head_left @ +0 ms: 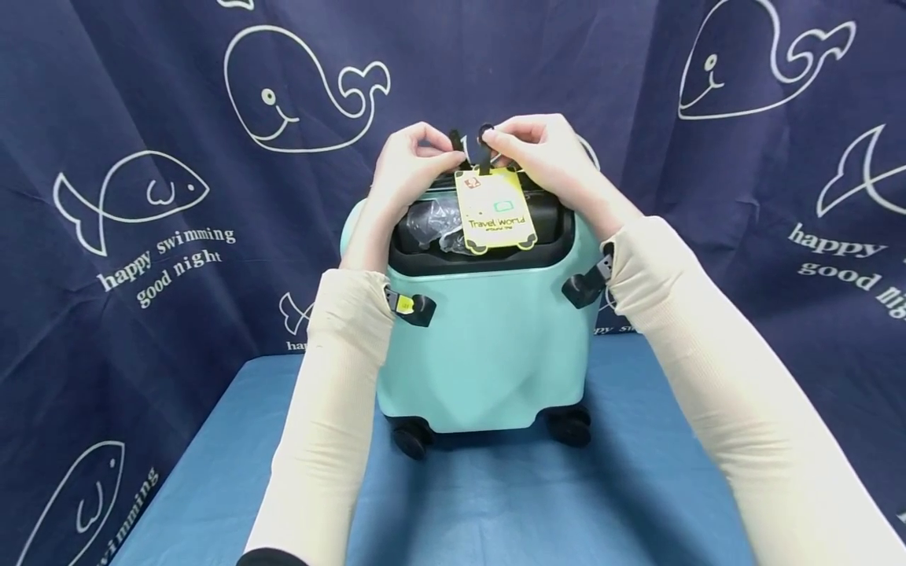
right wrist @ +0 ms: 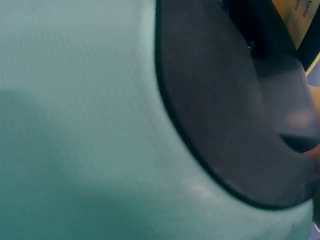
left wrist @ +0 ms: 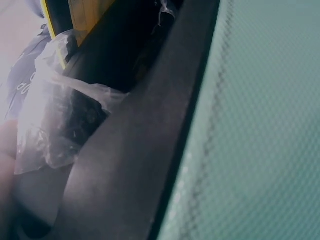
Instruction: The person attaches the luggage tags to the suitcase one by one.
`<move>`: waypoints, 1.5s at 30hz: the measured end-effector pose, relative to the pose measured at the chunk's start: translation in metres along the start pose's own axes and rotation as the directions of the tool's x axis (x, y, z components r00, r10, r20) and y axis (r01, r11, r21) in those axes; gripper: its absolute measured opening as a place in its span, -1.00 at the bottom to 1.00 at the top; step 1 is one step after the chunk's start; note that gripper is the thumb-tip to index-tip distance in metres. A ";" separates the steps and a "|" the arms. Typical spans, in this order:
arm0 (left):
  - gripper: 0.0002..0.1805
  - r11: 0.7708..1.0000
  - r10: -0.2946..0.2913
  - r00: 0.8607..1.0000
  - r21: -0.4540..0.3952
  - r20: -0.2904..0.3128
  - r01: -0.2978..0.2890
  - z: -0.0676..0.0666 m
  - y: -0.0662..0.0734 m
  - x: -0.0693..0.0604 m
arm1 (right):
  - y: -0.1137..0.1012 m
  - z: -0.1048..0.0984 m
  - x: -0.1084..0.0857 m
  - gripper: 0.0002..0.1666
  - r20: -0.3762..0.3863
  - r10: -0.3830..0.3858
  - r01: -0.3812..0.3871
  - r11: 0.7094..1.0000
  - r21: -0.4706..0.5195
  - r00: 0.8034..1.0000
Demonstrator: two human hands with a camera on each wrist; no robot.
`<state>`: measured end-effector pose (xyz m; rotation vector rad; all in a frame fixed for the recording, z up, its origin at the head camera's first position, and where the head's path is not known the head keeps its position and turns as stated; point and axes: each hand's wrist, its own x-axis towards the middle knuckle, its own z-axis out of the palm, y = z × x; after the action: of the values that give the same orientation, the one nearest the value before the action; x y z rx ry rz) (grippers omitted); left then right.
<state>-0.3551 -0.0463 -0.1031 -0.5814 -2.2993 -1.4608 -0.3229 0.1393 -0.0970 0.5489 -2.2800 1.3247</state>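
Observation:
A mint-green suitcase (head_left: 488,346) with black wheels stands upright. A yellow luggage tag (head_left: 499,208) printed "Travel World" hangs in front of its black recessed top. Above the tag, my left hand (head_left: 410,161) pinches one end of a black strap (head_left: 484,161) between thumb and fingers. The strap's other end, with a round tip, is pinched by my right hand (head_left: 545,153). Clear plastic wrap (left wrist: 42,115) bunches around the black part beside the tag. Both wrist views mostly show the suitcase's textured shell (right wrist: 85,125); the fingertips are out of sight there.
The suitcase rests on a blue cloth-covered table (head_left: 495,503). Close behind it hangs a dark blue curtain (head_left: 453,63) with white whale and fish drawings. A small black wrist device (head_left: 418,308) sits near each cuff, in front of the shell.

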 end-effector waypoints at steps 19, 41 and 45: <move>-0.88 0.978 0.067 0.998 0.201 -0.016 -0.063 -0.002 0.002 -0.001 | 0.003 0.012 0.012 -0.82 -0.048 -0.131 0.138 0.960 0.245 0.990; -0.84 0.959 0.085 0.996 0.270 0.005 -0.083 0.000 0.002 -0.003 | 0.005 0.012 0.008 -0.69 -0.047 -0.114 0.115 0.993 0.014 0.992; -0.82 0.966 0.055 0.998 0.253 0.000 -0.054 0.000 0.002 -0.002 | 0.006 0.013 0.009 -0.72 -0.085 -0.237 0.219 0.959 -0.180 0.968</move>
<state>-0.3523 -0.0462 -0.1031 -0.5583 -2.3941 -1.1179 -0.3355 0.1296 -0.1020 0.6451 -2.1433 1.0143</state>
